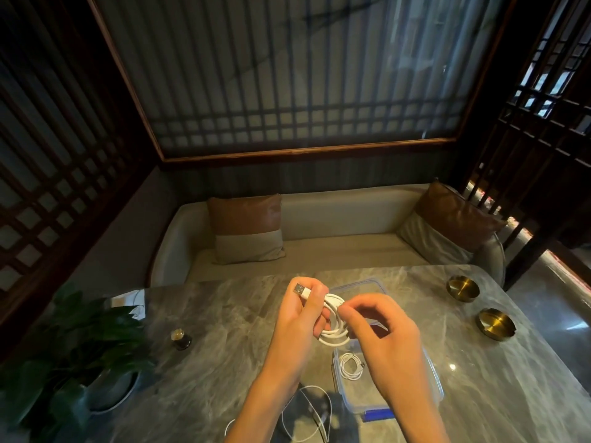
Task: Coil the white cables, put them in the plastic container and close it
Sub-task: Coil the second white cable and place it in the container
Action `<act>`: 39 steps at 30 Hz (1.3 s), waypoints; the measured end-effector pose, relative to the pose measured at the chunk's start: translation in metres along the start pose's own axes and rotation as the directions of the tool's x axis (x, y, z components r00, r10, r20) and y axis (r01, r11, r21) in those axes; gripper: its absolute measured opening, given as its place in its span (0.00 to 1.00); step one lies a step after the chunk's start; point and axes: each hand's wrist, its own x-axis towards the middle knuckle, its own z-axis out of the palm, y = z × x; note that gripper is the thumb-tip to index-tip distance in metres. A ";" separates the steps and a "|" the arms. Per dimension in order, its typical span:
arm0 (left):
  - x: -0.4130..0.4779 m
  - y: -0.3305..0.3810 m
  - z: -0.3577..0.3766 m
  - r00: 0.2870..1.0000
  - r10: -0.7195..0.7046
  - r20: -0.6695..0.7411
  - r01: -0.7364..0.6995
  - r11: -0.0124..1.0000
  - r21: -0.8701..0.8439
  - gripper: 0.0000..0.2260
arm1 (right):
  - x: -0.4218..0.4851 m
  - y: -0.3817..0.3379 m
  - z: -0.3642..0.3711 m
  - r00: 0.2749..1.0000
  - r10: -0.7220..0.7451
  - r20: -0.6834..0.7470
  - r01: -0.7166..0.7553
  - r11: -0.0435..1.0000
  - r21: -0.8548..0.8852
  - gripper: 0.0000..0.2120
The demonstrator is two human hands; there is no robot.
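Note:
Both my hands hold one white cable (334,337) wound into a loose coil above the table. My left hand (297,318) grips the coil, and the USB plug sticks up past its thumb. My right hand (380,327) pinches the coil's top right side with thumb and forefinger. Below them stands the clear plastic container (355,401) with blue clips, open, with a small coiled white cable (351,366) lying inside. Its clear lid (367,284) lies flat just beyond my hands. Another loose white cable (307,414) sprawls on the table between my forearms.
The marble table (224,330) carries a potted plant (96,346) at the left, a small dark jar (181,338) beside it, and two brass ashtrays (462,287) (495,322) at the right. A sofa with cushions (246,231) runs behind the table.

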 end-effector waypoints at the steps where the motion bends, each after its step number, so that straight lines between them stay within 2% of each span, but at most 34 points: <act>1: 0.000 0.000 -0.001 1.000 0.004 -0.009 -0.004 1.000 0.004 0.10 | -0.002 0.001 0.002 0.999 -0.032 -0.015 0.031 0.996 -0.078 0.07; 4: 0.001 -0.002 -0.001 0.998 0.049 -0.050 -0.048 0.999 0.024 0.08 | -0.005 0.002 0.011 0.992 -0.123 -0.015 0.115 0.959 -0.258 0.01; 7: 0.003 -0.003 -0.001 0.995 0.068 -0.078 -0.064 0.997 0.052 0.06 | -0.008 0.001 0.020 0.994 -0.109 0.030 0.113 0.958 -0.262 0.12; 11: 0.005 -0.004 -0.002 0.997 0.050 -0.066 -0.047 0.998 0.053 0.11 | -0.002 0.009 0.021 0.998 -0.048 0.029 0.053 0.969 -0.243 0.04; 15: 0.006 -0.005 -0.002 0.994 0.037 -0.099 -0.030 0.997 0.072 0.14 | 0.000 0.009 0.023 0.991 -0.085 0.105 0.122 0.899 -0.421 0.06; 18: 0.008 -0.007 0.001 0.988 0.059 -0.142 -0.041 0.991 0.126 0.13 | 0.003 0.007 0.027 0.994 -0.061 0.086 0.093 0.894 -0.439 0.07; 20: 0.008 -0.008 0.003 0.984 0.068 -0.164 -0.044 0.988 0.148 0.12 | 0.005 0.008 0.027 0.999 0.002 0.044 0.014 0.937 -0.350 0.05; 21: 0.008 -0.009 0.004 0.983 0.068 -0.172 -0.041 0.987 0.157 0.12 | 0.006 0.008 0.027 0.998 0.058 0.033 -0.048 0.968 -0.247 0.03; 24: 0.010 -0.010 0.004 0.981 0.059 -0.183 -0.022 0.980 0.200 0.12 | 0.006 0.010 0.025 0.976 0.195 0.099 -0.199 0.980 0.029 0.04; 28: 0.013 -0.013 0.003 0.986 0.040 -0.161 -0.005 0.978 0.211 0.10 | 0.009 0.011 0.015 0.961 0.233 0.150 -0.255 0.955 0.148 0.06; 30: 0.014 -0.014 0.006 0.983 0.040 -0.178 -0.004 0.980 0.198 0.09 | 0.008 0.010 0.014 0.965 0.228 0.127 -0.248 0.954 0.170 0.14; 32: 0.013 -0.015 0.008 0.976 0.050 -0.213 -0.007 0.980 0.200 0.08 | 0.009 0.010 0.016 0.974 0.205 0.095 -0.213 0.973 0.084 0.26; 33: 0.012 -0.017 0.010 0.973 0.067 -0.221 -0.018 0.976 0.217 0.08 | 0.010 0.009 0.017 0.977 0.194 0.087 -0.193 0.981 -0.016 0.28; 35: 0.007 -0.018 0.010 0.973 0.116 -0.202 -0.064 0.968 0.244 0.08 | 0.013 0.010 0.019 0.979 0.180 0.099 -0.158 0.968 -0.194 0.21; 37: 0.004 -0.018 0.010 0.975 0.147 -0.168 -0.100 0.961 0.259 0.08 | 0.013 0.009 0.022 0.980 0.176 0.093 -0.143 0.947 -0.287 0.12; 39: 0.003 -0.014 0.010 0.978 0.167 -0.128 -0.130 0.957 0.260 0.07 | 0.010 0.009 0.027 0.984 0.174 0.044 -0.146 0.917 -0.372 0.11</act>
